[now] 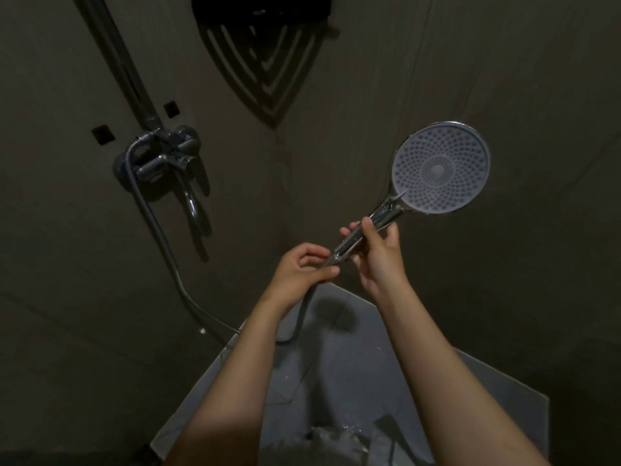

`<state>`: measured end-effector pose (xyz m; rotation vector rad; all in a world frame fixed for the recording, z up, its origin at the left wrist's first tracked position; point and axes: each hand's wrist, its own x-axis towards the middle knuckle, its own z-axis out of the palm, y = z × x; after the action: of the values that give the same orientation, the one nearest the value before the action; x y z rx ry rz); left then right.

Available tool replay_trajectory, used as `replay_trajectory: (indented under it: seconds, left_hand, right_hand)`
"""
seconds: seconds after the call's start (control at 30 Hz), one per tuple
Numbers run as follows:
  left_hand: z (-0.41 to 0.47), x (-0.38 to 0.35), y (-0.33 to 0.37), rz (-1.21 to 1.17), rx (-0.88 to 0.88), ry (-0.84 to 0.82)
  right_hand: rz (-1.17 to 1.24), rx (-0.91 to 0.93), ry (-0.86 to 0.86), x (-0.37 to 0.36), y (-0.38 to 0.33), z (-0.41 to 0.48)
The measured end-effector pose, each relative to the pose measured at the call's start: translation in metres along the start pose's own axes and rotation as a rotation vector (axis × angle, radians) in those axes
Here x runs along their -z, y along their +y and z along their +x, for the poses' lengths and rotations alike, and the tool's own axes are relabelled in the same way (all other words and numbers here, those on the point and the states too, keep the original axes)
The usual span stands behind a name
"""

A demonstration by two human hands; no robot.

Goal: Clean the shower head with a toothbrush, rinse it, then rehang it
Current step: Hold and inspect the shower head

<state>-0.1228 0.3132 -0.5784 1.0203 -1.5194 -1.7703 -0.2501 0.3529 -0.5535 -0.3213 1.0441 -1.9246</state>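
The round chrome shower head (440,168) points its pale nozzle face toward me, up and right of centre. My right hand (378,255) grips the chrome handle just below the head. My left hand (300,270) pinches the bottom end of the handle where the hose (158,230) joins. The hose loops down and left, then up to the wall mixer tap (168,156). No toothbrush is in view.
A chrome riser rail (127,72) runs up from the mixer on the left wall. A black corner shelf (262,11) hangs at the top, with its shadow below. Wet pale floor tiles (336,381) lie under my arms. Dark walls close in on both sides.
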Motion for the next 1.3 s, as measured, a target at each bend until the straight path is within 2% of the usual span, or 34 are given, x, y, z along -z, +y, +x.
replay_trajectory:
  seconds: [0.2, 0.37, 0.63, 0.87, 1.07, 1.3]
  left_hand:
    - [0.002, 0.003, 0.002, -0.024, -0.005, -0.06]
    - [0.001, 0.002, 0.0, 0.075, -0.01, -0.108]
    - [-0.001, 0.0, -0.001, -0.001, 0.014, -0.072]
    - [0.0, 0.0, -0.003, 0.073, -0.025, -0.1]
    - [-0.002, 0.0, -0.003, 0.169, 0.031, -0.115]
    - [-0.003, 0.003, -0.001, 0.034, 0.015, -0.111]
  right_hand:
    - [0.011, -0.003, -0.003, 0.001, -0.003, 0.0]
    - [0.038, -0.016, -0.004, 0.002, -0.002, 0.0]
    - [0.039, 0.002, -0.004, 0.005, -0.005, 0.0]
    - [0.061, -0.009, 0.017, 0.004, -0.01, -0.006]
    - [0.021, -0.007, 0.017, 0.006, -0.009, -0.006]
    - [0.029, -0.008, 0.008, 0.005, -0.011, -0.007]
